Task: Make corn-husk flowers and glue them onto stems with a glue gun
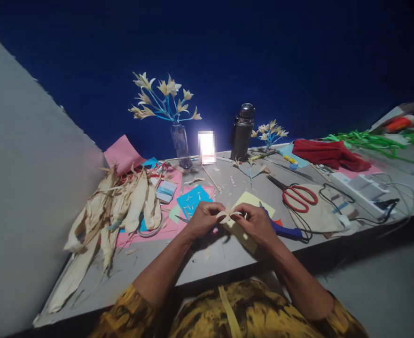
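Observation:
Both of my hands meet above the table, pinching a small cream-coloured flower point(229, 213) that looks made of dried husk. My left hand point(207, 218) grips its left petals between thumb and fingers. On the opposite side, my right hand point(255, 220) has its fingertips closed on the right petals. Below and behind the hands lie a pale yellow paper point(258, 201) and a blue paper point(189, 199) with small cut pieces on it. Close to my right hand is a blue-handled tool point(287, 231), partly hidden by that hand.
Dried husks point(122, 202) heap at the left beside the wall. A glass vase point(181, 145) of husk flowers, a bright light point(207, 146) and a dark flask point(242, 134) stand at the back. Red-handled scissors point(300, 198), a power strip point(360, 192) and red cloth point(330, 154) lie right.

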### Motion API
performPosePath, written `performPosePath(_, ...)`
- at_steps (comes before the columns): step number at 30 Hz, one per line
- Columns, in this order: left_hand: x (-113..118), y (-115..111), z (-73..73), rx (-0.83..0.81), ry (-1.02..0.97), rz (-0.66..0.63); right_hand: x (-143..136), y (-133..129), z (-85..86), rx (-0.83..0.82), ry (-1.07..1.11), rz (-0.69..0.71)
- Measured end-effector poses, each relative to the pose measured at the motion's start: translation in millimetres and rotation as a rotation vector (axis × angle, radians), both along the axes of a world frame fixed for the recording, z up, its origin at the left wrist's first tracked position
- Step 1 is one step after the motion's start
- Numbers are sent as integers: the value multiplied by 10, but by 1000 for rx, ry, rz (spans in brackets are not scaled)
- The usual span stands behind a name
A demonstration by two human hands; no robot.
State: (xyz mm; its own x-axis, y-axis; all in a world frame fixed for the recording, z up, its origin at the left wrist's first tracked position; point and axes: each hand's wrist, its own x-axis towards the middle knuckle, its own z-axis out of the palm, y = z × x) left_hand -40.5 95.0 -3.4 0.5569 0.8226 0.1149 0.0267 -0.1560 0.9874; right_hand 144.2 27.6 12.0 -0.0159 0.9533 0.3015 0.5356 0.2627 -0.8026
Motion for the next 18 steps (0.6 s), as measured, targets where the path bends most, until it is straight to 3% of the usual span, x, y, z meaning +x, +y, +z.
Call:
performPosePath(7, -27, -28, 70, -149, -59, -97, 55, 9, -14, 21, 6, 94)
performPosePath(12, -42, -48, 119, -113, -18, -178, 152, 28, 11, 86, -68, 213)
performPosePath(18, -45, -52, 131, -53, 17, -157, 186, 58, -58, 118, -160, 217)
